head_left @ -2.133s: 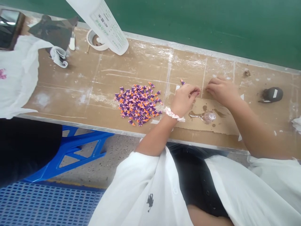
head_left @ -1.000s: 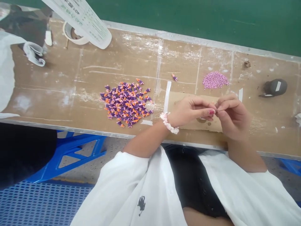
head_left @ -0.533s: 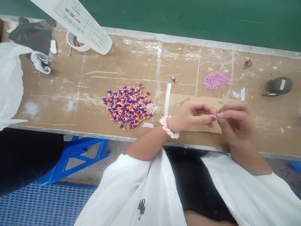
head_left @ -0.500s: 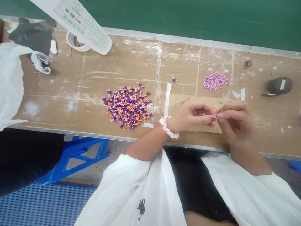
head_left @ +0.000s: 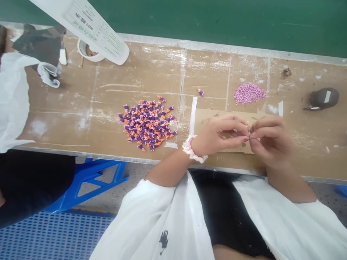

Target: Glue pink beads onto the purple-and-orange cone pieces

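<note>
The fingers (head_left: pixel 233 125) of the left hand (head_left: pixel 217 136) are pinched narrow, thumb under forefinger, and a tiny orange-pink piece (head_left: pixel 247 124) shows at their tips. The right hand (head_left: pixel 269 141) meets it tip to tip. Its fingers (head_left: pixel 260 133) are also closed to a tight pinch, on something too small to make out. Both hands hover just above a cardboard sheet (head_left: pixel 206 117) that lies at the near edge of the bench (head_left: pixel 108 94), and the piece sits between them over that sheet.

A pale frilled scrunchie (head_left: pixel 193 152) rings the left wrist. Just left of the cardboard runs a white strip (head_left: pixel 193 110); beyond it lies a spread pile of purple-and-orange pieces (head_left: pixel 148 121), with one stray piece (head_left: pixel 200 92) apart from the rest, farther back. A small heap of pink beads (head_left: pixel 248 92) lies behind the hands, near the sheet's far edge. Well to the right sits a dark grey lump (head_left: pixel 322 98). At the far left are a roll of tape (head_left: pixel 86 52) and a white printed panel (head_left: pixel 89 25) slanting over it — and another person's white sleeve (head_left: pixel 12 97) rests on the bench end.
</note>
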